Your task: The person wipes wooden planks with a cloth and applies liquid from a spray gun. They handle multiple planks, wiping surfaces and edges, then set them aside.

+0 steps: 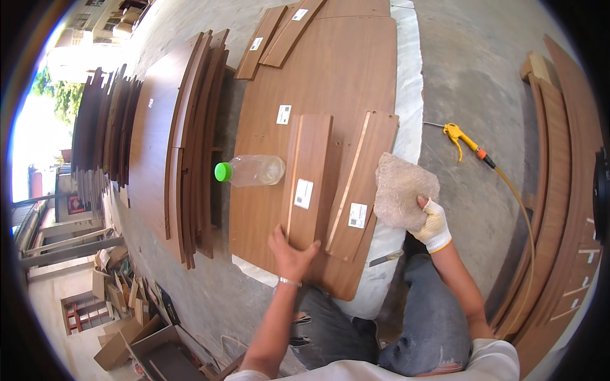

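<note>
Underneath the boards (311, 159), brown panel (356, 63); around, concrete floor (464, 76).

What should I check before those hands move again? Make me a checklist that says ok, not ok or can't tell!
1. Cloth held: the right hand grips the beige cloth. Ok.
2. Board steadied: the left hand holds the near end of the left narrow board. Ok.
3. Bottle closed: the clear bottle lies on its side, green cap on. Ok.
4. Gloves on both hands: only the right has a glove. Not ok.
5. Air gun off the boards: on the floor. Ok.
6. Cloth damp: cannot tell.
</note>
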`<state>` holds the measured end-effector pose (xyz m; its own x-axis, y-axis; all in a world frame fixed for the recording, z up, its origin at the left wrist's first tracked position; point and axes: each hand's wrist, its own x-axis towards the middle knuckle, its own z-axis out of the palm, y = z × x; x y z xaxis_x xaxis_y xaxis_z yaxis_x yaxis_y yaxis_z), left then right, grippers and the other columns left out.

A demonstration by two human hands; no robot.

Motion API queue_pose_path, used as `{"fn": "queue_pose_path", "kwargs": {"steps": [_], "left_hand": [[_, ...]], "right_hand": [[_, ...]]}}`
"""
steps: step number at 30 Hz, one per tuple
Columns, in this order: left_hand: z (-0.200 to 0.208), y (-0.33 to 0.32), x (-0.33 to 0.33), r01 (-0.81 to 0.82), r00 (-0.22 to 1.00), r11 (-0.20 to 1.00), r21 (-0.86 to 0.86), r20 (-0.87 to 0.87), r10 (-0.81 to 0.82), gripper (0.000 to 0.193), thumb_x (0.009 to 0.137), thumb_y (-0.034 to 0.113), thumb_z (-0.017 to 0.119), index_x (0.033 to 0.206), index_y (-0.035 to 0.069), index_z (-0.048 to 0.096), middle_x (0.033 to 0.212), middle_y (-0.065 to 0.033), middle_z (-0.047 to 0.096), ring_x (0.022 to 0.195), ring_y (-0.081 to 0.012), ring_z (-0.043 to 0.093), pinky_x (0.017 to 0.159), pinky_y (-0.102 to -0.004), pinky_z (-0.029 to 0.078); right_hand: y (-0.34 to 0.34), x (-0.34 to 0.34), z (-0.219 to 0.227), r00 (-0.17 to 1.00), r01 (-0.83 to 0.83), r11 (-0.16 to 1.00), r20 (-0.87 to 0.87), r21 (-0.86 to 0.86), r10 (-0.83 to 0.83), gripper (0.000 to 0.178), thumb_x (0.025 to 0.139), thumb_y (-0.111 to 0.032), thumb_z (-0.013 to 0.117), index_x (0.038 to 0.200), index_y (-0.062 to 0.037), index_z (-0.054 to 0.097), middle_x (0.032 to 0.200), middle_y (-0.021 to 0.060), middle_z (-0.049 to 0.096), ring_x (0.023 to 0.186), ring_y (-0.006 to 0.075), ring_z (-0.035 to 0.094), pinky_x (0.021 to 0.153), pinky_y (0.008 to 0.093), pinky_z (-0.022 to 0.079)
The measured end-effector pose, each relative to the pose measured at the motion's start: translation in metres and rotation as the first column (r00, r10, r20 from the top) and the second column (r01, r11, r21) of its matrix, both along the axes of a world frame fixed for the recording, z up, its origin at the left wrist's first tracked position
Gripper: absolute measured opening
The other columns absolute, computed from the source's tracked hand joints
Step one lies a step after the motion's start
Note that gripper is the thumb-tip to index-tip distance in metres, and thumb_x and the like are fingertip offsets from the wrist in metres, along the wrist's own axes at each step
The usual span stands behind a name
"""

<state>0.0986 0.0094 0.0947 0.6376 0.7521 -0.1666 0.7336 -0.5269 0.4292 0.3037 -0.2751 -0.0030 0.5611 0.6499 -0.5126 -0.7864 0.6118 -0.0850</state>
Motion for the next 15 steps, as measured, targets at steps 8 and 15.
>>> {"fn": "queue_pose_path", "kwargs": {"steps": [8,15], "left_hand": [[-0.038,0.03,0.05,0.225,0.968,0.974,-0.037,-0.107,-0.228,0.11,0.073,0.042,0.093,0.151,-0.011,0.037,0.14,-0.029,0.047,0.132,-0.0465,0.045,0.116,-0.0512,0.038],[-0.04,0.005,0.077,0.458,0.889,0.882,0.114,-0.064,-0.454,0.088,0.092,0.038,0.076,0.161,0.004,0.036,0.166,-0.0314,0.028,0.154,-0.0483,0.025,0.126,-0.0584,0.021]], "right_hand": [[-0.009,-0.014,-0.011,0.996,-0.09,0.995,-0.01,-0.034,0.09,0.052,0.099,-0.011,0.064,0.148,-0.0009,0.049,0.139,0.018,0.063,0.128,0.0374,0.064,0.106,0.0567,0.056],[0.004,-0.005,-0.013,0.986,-0.161,0.985,-0.063,-0.057,0.157,0.049,0.099,-0.01,0.065,0.145,0.002,0.051,0.136,0.0181,0.065,0.123,0.036,0.066,0.105,0.0536,0.057]]}}
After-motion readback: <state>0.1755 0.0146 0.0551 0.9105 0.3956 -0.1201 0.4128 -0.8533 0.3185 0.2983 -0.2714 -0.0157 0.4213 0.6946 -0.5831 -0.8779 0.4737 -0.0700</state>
